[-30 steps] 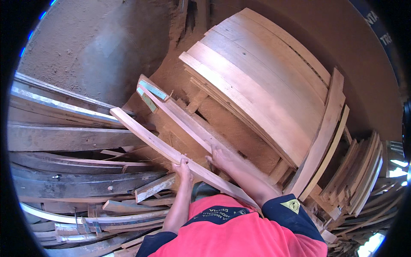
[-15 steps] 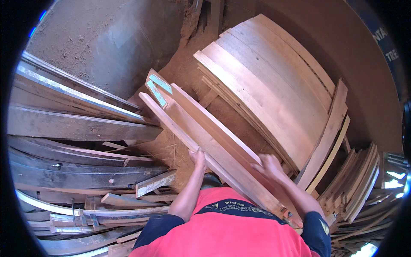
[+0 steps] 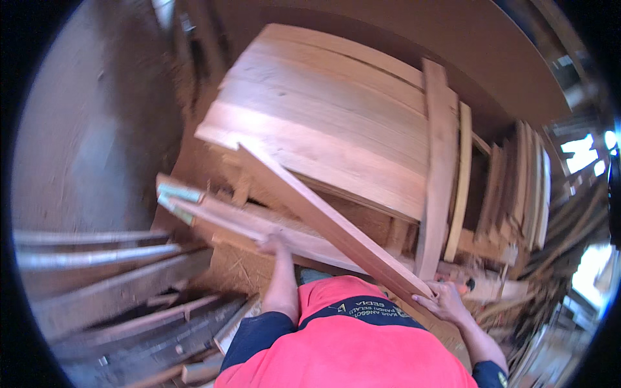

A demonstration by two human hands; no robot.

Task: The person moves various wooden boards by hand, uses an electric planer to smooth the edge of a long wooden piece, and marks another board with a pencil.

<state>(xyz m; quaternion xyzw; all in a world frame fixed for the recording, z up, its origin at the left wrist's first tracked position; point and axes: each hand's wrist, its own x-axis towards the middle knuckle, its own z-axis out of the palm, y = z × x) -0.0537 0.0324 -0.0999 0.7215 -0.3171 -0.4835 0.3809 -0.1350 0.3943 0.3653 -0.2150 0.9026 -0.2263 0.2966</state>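
Steady the plank (image 3: 330,221), its far end near the board stack's (image 3: 323,116) near-left corner, with your right hand (image 3: 437,301) clasped around its near end; your left (image 3: 275,242), grip unclear, touches the lower board (image 3: 310,247).

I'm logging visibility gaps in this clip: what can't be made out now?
Head view: motion blur hides whether the left hand grips or merely touches the lower plank.
Head view: the right hand partly covers the near end of the slanting plank.
Head view: the round picture edge cuts off the dark boards at left.
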